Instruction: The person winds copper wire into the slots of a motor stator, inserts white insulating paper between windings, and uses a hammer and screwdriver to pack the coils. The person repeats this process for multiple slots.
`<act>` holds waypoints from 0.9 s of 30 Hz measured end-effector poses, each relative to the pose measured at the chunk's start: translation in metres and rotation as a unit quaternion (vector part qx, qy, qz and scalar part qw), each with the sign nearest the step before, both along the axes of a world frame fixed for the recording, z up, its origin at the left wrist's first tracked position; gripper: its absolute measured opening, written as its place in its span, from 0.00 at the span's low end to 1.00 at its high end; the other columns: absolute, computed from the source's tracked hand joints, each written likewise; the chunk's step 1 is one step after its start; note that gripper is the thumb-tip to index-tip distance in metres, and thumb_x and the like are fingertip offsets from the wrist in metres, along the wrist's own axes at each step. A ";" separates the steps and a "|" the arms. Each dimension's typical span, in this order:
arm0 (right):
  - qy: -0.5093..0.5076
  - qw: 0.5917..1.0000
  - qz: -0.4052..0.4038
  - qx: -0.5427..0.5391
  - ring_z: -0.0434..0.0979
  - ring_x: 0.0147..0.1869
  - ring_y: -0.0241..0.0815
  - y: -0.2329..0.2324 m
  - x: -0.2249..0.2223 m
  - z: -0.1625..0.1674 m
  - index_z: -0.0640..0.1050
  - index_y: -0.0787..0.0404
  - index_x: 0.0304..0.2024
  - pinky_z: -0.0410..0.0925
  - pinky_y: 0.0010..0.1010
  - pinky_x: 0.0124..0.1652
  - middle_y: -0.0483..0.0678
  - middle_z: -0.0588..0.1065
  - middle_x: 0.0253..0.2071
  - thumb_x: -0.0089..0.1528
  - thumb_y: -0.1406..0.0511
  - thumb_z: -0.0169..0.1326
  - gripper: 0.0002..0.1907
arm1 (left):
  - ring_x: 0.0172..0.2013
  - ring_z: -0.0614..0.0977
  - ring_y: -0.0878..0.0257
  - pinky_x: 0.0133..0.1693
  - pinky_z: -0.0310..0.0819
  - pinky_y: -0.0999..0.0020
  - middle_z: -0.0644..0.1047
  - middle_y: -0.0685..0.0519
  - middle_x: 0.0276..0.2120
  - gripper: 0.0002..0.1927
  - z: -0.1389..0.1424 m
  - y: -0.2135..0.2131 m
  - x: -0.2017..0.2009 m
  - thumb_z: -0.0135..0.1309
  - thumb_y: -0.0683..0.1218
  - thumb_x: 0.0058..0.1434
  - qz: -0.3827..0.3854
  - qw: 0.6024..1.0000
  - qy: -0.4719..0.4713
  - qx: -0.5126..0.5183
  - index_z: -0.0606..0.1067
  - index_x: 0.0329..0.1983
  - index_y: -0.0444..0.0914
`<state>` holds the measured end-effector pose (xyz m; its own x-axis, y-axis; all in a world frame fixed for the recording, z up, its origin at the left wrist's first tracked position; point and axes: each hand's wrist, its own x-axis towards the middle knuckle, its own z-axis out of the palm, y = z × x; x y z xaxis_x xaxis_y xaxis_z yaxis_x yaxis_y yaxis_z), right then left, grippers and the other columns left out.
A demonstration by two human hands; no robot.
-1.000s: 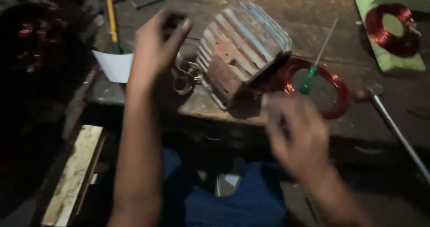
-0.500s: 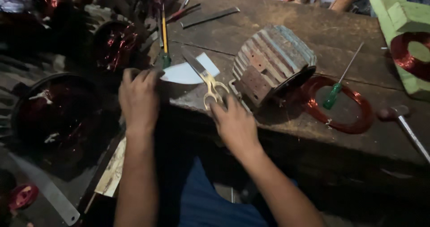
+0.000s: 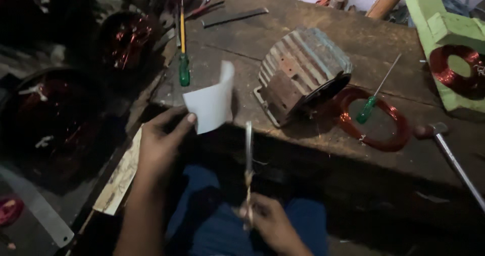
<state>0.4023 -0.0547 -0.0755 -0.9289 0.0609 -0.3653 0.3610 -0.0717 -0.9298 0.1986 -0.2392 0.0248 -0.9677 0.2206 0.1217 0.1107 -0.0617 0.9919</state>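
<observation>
White paper sheet (image 3: 211, 103) curls, seemingly blank, pinched by left hand (image 3: 160, 142).

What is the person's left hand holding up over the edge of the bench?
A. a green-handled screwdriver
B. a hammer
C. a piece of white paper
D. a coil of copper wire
C: the left hand pinches a curled piece of white paper by its lower corner.

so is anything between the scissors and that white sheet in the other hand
Nothing visible. The right hand holds the scissors blades up, just right of and below the white sheet pinched by the left hand. Only open space over the wooden bench edge separates them. The ribbed metal housing sits farther right, clear.
</observation>
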 end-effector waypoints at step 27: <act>0.078 0.990 0.062 0.096 0.73 0.28 0.34 -0.032 -0.001 0.011 0.75 0.63 0.32 0.68 0.28 0.30 0.46 0.74 0.24 0.62 0.66 0.58 0.07 | 0.34 0.76 0.70 0.37 0.72 0.74 0.77 0.54 0.32 0.13 -0.008 0.000 0.039 0.57 0.50 0.67 -0.071 0.997 -0.023 0.035 0.77 0.46 0.35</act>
<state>0.4011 -0.0863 -0.0642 -0.9780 -0.0028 -0.2086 0.2059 0.1484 -0.9673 0.2377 -0.2392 0.0167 -0.9320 0.3491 0.0973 0.0495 -0.1436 0.9884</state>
